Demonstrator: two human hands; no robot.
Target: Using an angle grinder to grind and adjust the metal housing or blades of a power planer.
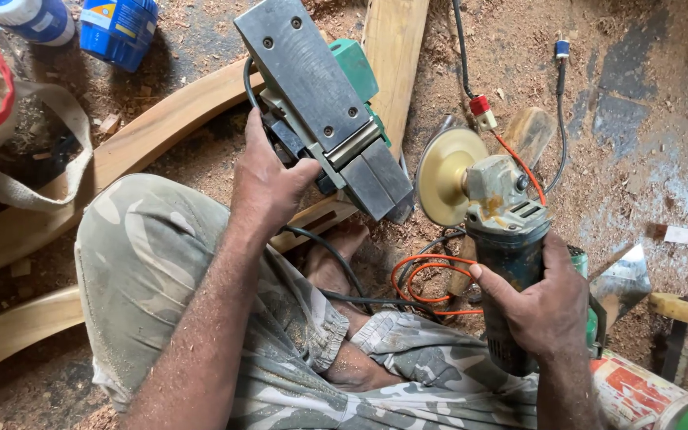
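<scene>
My left hand (268,185) grips a green electric planer (324,103), turned so its grey metal sole faces up. My right hand (547,306) is closed around the dark body of an angle grinder (499,231) with a dusty yellow sanding disc (443,175) at its head. The two tools are held side by side above my crossed legs in camouflage trousers. An orange cable (424,279) and a black cable (336,259) loop down between them.
Curved wooden pieces (145,135) and a straight plank (396,56) lie on the sawdust-covered floor. Blue containers (117,28) and a cloth bag (9,135) sit at the upper left. A hatchet-like blade (627,279) and a tin (639,394) are at the lower right.
</scene>
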